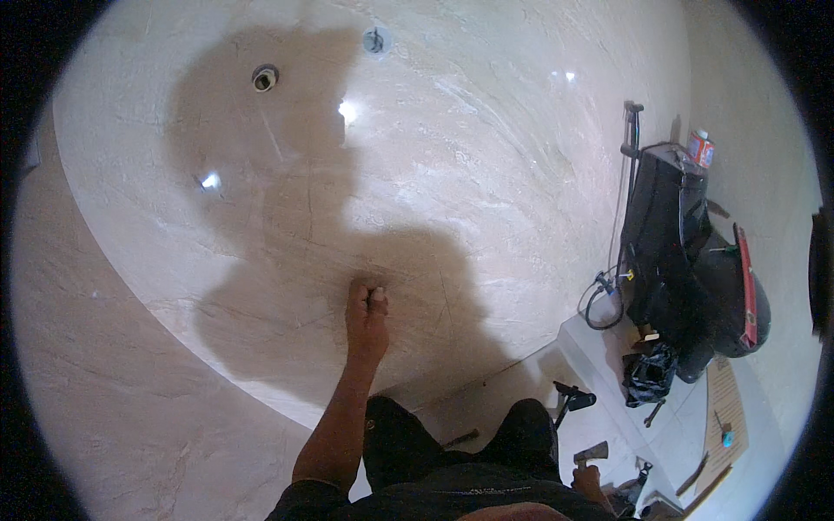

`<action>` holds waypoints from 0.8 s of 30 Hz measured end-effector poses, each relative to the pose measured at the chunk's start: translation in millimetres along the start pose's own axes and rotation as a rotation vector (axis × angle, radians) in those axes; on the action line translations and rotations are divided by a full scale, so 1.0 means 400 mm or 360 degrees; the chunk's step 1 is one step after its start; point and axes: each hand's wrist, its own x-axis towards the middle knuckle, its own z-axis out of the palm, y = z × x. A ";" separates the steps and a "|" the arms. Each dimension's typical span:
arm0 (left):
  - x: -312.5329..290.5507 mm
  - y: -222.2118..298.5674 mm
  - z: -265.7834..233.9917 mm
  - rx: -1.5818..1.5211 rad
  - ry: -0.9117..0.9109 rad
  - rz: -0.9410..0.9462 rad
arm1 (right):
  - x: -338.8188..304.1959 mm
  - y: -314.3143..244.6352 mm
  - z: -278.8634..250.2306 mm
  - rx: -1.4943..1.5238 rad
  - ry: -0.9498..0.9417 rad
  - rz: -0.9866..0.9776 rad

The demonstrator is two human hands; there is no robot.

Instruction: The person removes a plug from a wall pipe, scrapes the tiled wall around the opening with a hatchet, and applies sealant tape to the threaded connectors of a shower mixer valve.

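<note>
Hammer-like tool [593,451], dull head, held low at right, glossy marbled wall [486,191]

Blk bag [656,204] on R; wht-capped bottle [702,150] nr top; looped blk cable [600,327] beside.

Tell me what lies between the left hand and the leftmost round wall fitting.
Just bare, shadowed, marbled wall lies between the left hand and that round fitting, in the head view.
</note>
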 end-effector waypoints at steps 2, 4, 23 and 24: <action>0.005 0.063 -0.017 0.0060 0.0050 0.0198 | -0.010 0.022 0.027 -0.0059 0.0089 0.0207; 0.016 0.107 0.008 0.0094 0.0123 0.0261 | -0.018 0.071 0.051 -0.0098 0.0138 0.0333; 0.265 0.460 0.181 -0.0810 0.0272 0.0518 | 0.341 0.474 0.203 -0.1306 0.0001 -0.0880; 0.274 0.470 0.192 -0.0809 0.0243 0.0535 | 0.344 0.452 0.180 -0.1184 -0.0024 -0.0719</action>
